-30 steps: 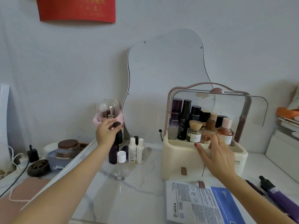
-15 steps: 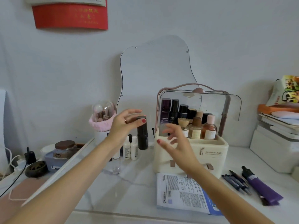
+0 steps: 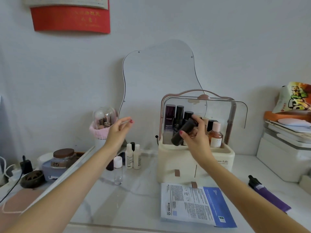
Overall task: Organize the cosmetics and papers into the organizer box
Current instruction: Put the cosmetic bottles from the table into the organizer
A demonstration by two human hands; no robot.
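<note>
A cream organizer box [image 3: 176,158] with a raised clear lid stands at centre right, its top tray filled with several upright bottles. My right hand [image 3: 196,137] grips a black bottle [image 3: 182,132], tilted, just above the tray's front left. My left hand [image 3: 117,132] hovers open and empty to the left, above two small white bottles [image 3: 133,156] and a clear white-capped vial [image 3: 117,170]. A white and blue paper packet [image 3: 193,204] lies flat in front of the box. A purple tube [image 3: 267,194] lies at the right.
A wavy mirror [image 3: 158,78] leans on the wall behind. A domed brush holder with a pink band [image 3: 102,125] stands at the left, beside a brown-lidded jar [image 3: 63,157] and cables. White stacked boxes [image 3: 284,155] with a snack bag fill the right edge.
The black bottle passed from my left hand to my right, which now holds it over the organizer's tray. My left hand has let go and drawn back, open.
</note>
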